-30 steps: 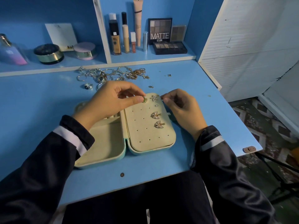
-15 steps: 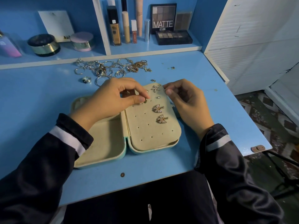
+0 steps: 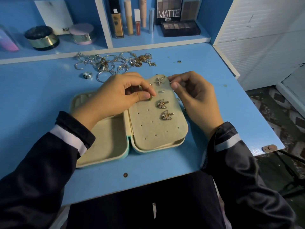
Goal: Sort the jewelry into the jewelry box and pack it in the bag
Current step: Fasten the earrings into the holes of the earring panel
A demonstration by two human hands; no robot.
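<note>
**Earring lower on the panel**

Fingers first: the left hand (image 3: 115, 96) has carried its catch toward the person. A second ago the small gold earring (image 3: 150, 97), pinched between thumb and forefinger, was level with the starfish earring (image 3: 159, 80) at the panel's far end. Now it sits lower, just left of the tiny stud (image 3: 162, 91) and the upper butterfly earring (image 3: 162, 103).

The right hand (image 3: 194, 100) has kept its place at the far right corner of the earring panel (image 3: 156, 129). Its fingers are curled and the thumb tip is against the edge. Whether it grips the panel or something tiny I cannot tell. The view has also tipped down, so the shelf bottles (image 3: 128, 19) are now cut off at the top.

Most of the gold earring is under the fingertips (its shape is anyone's guess). The left hand and wrist cover the far part of the box's left tray.

The jewelry box (image 3: 102, 146) lies open on the blue table (image 3: 41, 96), straight in front of the person. Its halves sit side by side. Hinge and long axis run from the person toward the shelf, and the panel lies over the right half. The loose jewelry pile (image 3: 112, 63) lies beyond it.
</note>
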